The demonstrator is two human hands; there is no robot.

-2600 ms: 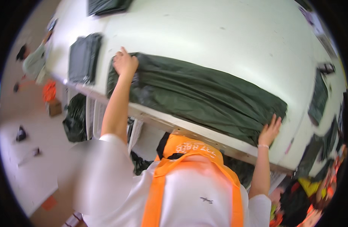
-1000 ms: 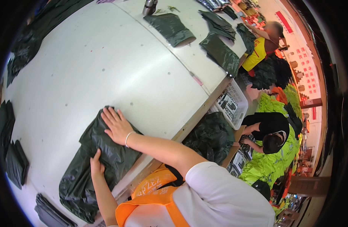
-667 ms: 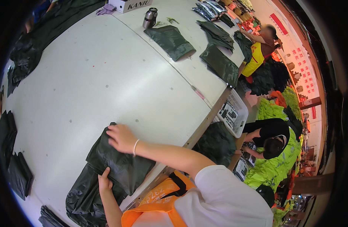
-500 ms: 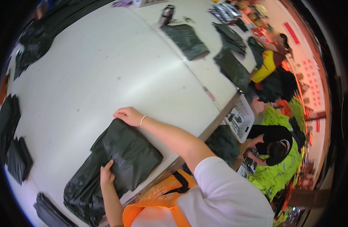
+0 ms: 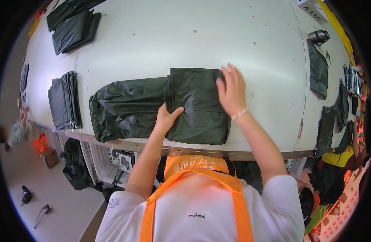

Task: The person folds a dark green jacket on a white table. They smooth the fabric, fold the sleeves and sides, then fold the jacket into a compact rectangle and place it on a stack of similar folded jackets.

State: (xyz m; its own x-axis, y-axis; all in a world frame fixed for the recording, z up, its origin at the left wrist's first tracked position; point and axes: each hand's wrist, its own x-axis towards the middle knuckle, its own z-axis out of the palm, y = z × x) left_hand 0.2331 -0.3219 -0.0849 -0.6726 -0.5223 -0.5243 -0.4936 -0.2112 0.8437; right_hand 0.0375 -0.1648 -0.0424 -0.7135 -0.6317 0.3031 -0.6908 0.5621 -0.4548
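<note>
A wide white surface carries a dark green garment near its front edge, half folded. Both hands lie flat and open on it: left hand at the fold, right hand on the folded part. Folded stacks lie further left

Dark green garment lies flat on white table, right end folded over into a double layer. Left hand presses the fold's near left edge, palm down. Right hand flat on the folded part's far right corner, fingers spread. Folded stacks at left; metal flask far right.
</note>
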